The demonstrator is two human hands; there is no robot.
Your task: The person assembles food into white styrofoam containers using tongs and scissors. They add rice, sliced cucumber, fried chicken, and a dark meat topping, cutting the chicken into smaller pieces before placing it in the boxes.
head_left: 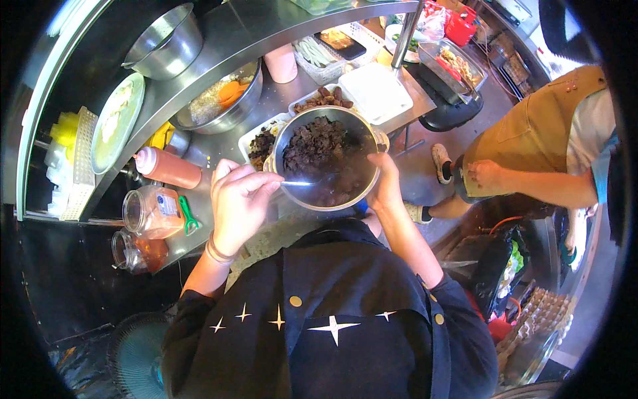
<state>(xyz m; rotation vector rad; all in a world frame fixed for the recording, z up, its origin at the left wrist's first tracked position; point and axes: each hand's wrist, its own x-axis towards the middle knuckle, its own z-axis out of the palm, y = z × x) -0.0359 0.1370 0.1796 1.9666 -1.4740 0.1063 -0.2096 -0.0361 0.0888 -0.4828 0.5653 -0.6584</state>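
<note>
A round metal pot (362, 126) with side handles is held out in front of me. Dark crumbly food (316, 143) fills its far left part, and wet, darker food lies toward the near right. My left hand (240, 199) pinches the slim handle of a metal utensil (298, 183) that reaches over the near left rim. Its far end is hard to make out against the food. On the pot's right side, my right hand (385, 179) grips the wall below the handle, thumb at the rim. Just beyond the pot sit white trays, one with brown chunks (323, 100), another with dark bits (262, 143).
Left on the steel counter are a pink squeeze bottle (174, 167), clear jars (154, 211) and a green peeler (189, 216). A large bowl (229, 100) stands farther back under a curved shelf (219, 50). Another person (531, 146) in a tan apron stands at right.
</note>
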